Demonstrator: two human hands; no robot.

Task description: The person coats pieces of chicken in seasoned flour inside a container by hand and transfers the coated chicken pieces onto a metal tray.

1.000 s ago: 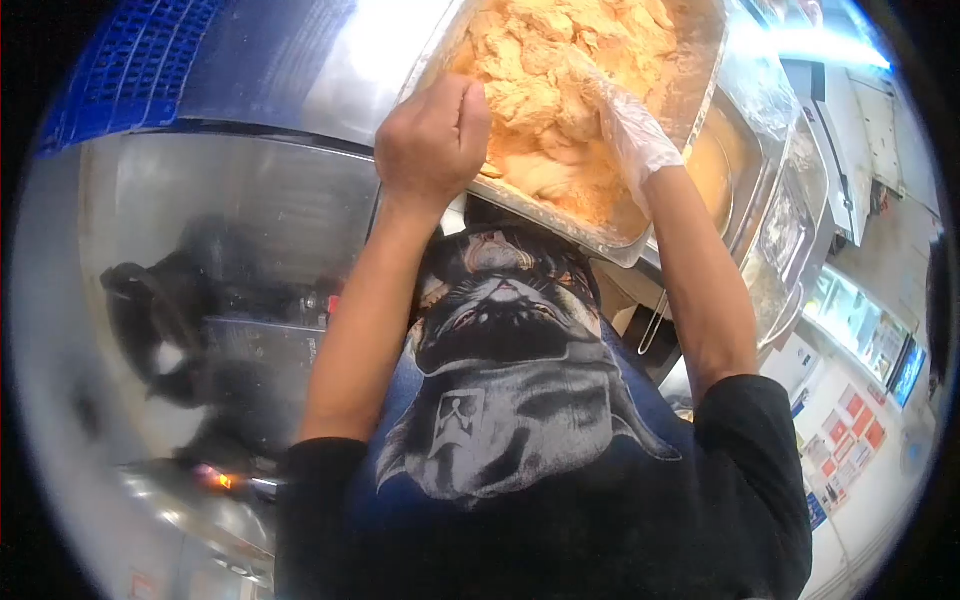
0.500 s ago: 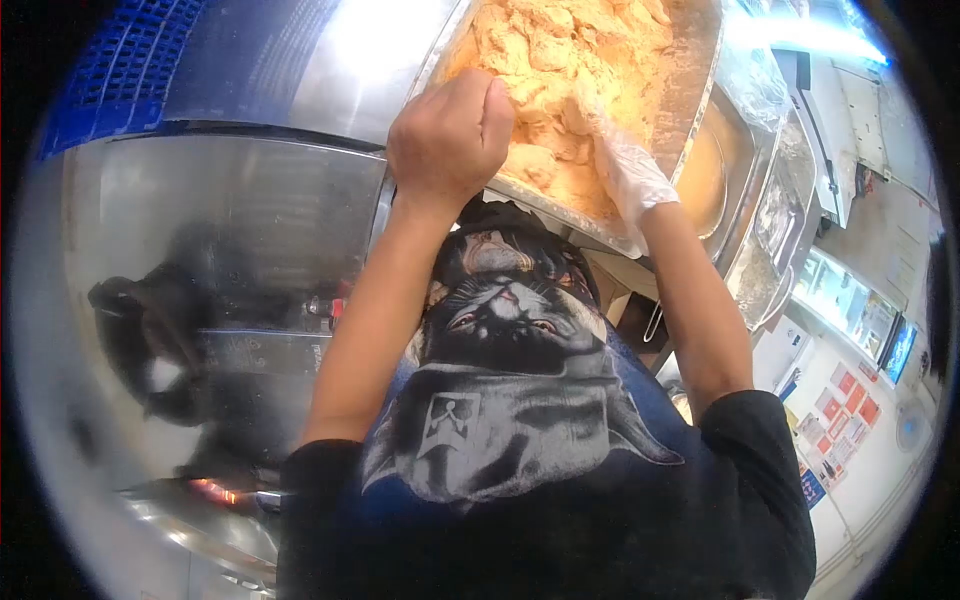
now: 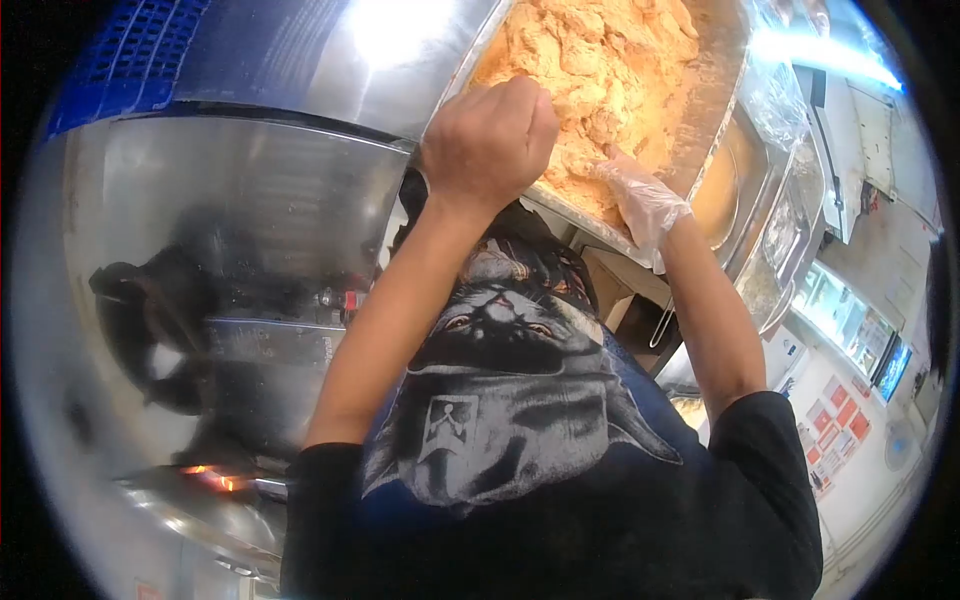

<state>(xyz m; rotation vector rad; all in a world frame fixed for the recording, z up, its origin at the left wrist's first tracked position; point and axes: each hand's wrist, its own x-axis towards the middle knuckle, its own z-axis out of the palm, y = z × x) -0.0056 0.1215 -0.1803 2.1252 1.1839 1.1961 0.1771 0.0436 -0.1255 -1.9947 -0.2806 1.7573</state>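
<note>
Blue crate: the grid-sided blue crate [image 3: 125,60] stands at the far upper left, beside the shiny steel surface [image 3: 300,65].
Bare left hand: the left hand [image 3: 490,140] is clenched, knuckles up, over the near left part of the tray's edge; whether the rim or anything else sits inside the fist, I cannot tell.
Metal tray: the deep tray [image 3: 718,60] lies aslant in front of the person, its near rim dusty with powder. Full as it is, it is probably heavy; opposite rims would make the surest hold.
Coated pieces: the lumpy orange pieces [image 3: 590,75] are heaped inside that tray, over loose powder. They look soft and pliable — likely tacky beneath, with a coating that could rub off. Best taken from below with a cupped palm, not pinched.
Gloved right hand: the right hand [image 3: 645,195], in a clear glove, reaches into the tray's near right part, fingers against the coating; whether they grasp a piece is hidden.
Right side: a steel pan [image 3: 755,165] with orange contents sits just beside the tray — crumpled clear plastic [image 3: 775,90] lies beyond.
</note>
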